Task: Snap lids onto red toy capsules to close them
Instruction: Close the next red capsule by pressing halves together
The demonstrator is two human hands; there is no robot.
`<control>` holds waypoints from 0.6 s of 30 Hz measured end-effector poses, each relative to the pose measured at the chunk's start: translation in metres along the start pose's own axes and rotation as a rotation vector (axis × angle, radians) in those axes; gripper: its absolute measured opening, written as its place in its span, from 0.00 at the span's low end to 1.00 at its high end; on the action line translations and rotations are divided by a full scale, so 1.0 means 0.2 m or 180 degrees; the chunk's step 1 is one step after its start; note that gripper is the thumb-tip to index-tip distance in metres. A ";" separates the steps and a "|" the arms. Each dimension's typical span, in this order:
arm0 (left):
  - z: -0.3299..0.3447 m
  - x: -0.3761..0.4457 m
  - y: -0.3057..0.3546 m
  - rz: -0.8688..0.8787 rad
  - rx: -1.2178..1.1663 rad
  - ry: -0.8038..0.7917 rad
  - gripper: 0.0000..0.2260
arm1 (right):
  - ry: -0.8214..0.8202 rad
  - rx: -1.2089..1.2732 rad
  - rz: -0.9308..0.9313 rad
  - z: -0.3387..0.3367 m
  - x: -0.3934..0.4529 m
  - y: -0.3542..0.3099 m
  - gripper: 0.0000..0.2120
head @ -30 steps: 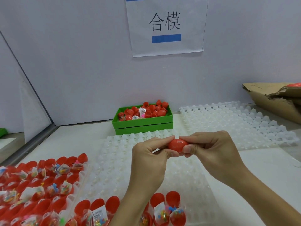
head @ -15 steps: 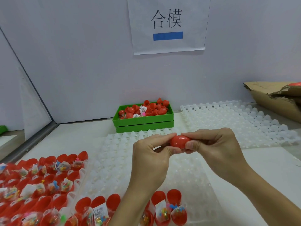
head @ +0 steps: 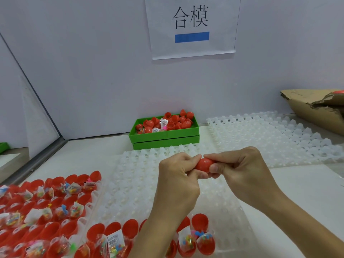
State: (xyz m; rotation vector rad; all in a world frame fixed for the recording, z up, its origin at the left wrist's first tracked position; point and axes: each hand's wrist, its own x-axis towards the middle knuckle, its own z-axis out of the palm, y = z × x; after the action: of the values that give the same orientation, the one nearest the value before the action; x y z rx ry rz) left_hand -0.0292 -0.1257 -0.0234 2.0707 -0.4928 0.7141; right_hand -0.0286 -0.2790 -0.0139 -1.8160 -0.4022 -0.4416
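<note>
A red capsule [head: 204, 165] is held in the air above the clear plastic tray [head: 130, 175] in front of me. My left hand [head: 178, 175] pinches its left end between thumb and fingers, and my right hand [head: 240, 170] pinches its right end. Only the capsule's middle shows between the fingertips. Open red capsule halves with toy packets [head: 195, 237] stand in the tray's near row. A green bin [head: 164, 135] by the wall holds loose red lids [head: 175, 121].
A second tray packed with filled open capsules [head: 42, 203] lies at the left. Another clear tray [head: 270, 135] lies at the back right, beside a torn cardboard box [head: 316, 110]. A paper sign [head: 191, 25] hangs on the wall.
Both hands have kept squeezing the capsule in nearly the same spot. The fingertips have closed in, so less of the capsule shows.
</note>
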 end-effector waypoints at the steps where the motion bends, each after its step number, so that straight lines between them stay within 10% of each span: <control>1: 0.00 0.00 0.00 0.0010 0.0043 0.0008 0.12 | 0.0003 -0.0041 0.0015 0.00 0.00 0.01 0.16; 18: -0.01 0.02 0.04 -0.0670 -0.1306 -0.0197 0.15 | -0.0204 0.0774 0.0400 -0.07 0.03 -0.02 0.11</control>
State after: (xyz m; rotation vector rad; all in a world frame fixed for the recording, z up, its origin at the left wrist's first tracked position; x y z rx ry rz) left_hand -0.0320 -0.1283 -0.0147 1.7286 -0.4087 0.3872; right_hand -0.0271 -0.2903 -0.0033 -1.6108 -0.3667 -0.2368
